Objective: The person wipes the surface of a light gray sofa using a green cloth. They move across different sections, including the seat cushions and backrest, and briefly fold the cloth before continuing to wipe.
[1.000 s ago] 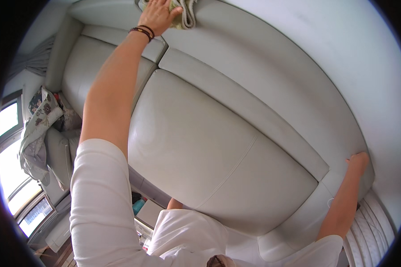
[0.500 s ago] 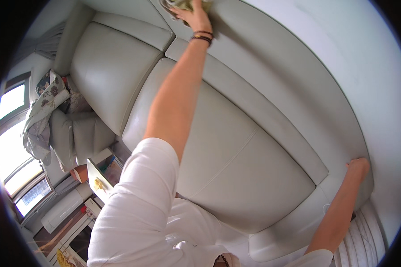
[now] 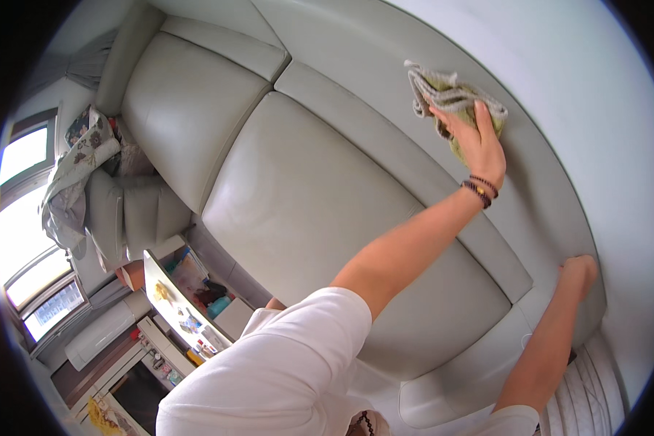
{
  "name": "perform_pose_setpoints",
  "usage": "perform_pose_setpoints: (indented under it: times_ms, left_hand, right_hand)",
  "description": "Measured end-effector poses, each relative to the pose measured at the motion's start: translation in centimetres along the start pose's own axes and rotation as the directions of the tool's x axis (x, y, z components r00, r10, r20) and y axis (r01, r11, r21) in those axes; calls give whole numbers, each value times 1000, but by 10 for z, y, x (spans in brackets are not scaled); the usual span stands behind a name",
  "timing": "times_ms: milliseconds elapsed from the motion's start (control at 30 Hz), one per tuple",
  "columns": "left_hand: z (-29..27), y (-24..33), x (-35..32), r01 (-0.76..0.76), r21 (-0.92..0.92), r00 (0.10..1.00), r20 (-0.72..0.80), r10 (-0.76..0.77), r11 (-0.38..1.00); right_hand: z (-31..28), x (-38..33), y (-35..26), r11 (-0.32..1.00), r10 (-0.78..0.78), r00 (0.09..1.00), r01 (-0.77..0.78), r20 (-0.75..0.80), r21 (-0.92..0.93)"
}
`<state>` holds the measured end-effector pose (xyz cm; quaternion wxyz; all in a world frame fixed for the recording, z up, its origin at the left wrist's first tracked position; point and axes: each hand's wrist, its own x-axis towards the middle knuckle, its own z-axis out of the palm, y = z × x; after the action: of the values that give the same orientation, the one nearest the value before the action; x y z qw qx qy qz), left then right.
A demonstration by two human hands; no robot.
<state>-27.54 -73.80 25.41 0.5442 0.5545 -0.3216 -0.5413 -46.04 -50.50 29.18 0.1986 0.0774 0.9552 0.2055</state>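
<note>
The left hand (image 3: 478, 139) is pressing a crumpled greenish-grey cleaning cloth (image 3: 450, 98) against the top of the backrest of a pale grey leather sofa (image 3: 320, 196), up at about one o'clock in the view. The cloth is lying bunched on the backrest's upper edge, just below the white wall (image 3: 559, 94), with its loose folds spilling out toward eleven o'clock from under the fingers.

The cloth is looking light, soft and limp, likely to fold and slide under any push, so it is probably best held by spreading a flat palm over its middle or by gathering a thick bunch of folds rather than pinching one corner. The leather is looking smooth and somewhat slick, so the cloth should glide easily over it.

The left grip is lying mostly open, fingers stretched and slightly spread over the cloth, pinning it down rather than closing around it. A beaded bracelet (image 3: 479, 189) is sitting on that wrist.

The right hand (image 3: 578, 270) is resting at about four o'clock on the sofa's armrest end, fingers curled over the edge; it is holding no object, only bracing there.

At eight o'clock, a low cluttered surface (image 3: 178, 298) is carrying small colourful items.
</note>
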Motion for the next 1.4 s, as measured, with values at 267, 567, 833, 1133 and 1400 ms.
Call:
perform_pose_setpoints:
  times_ms: [267, 567, 833, 1133, 1400]
  left_hand:
    - [-32, 48, 163, -279, 209, 952, -69, 299, 937]
    - [-74, 76, 316, -279, 245, 921, -206, 331, 929]
    - [-114, 100, 397, -89, 209, 941, -303, 151, 974]
    - [-123, -41, 389, 175, 375, 851, -523, 52, 910]
    - [-87, -117, 214, 350, 677, 935, -300, -191, 647]
  right_hand:
    - [15, 17, 11, 986, -72, 993, 85, -93, 147]
    - [26, 48, 46, 434, -755, 633, 289, -169, -853]
    - [26, 72, 72, 286, -867, 476, 226, -150, -931]
    - [26, 57, 60, 345, -846, 510, 307, -153, -887]
    - [30, 83, 36, 358, -416, 909, 195, 31, -913]
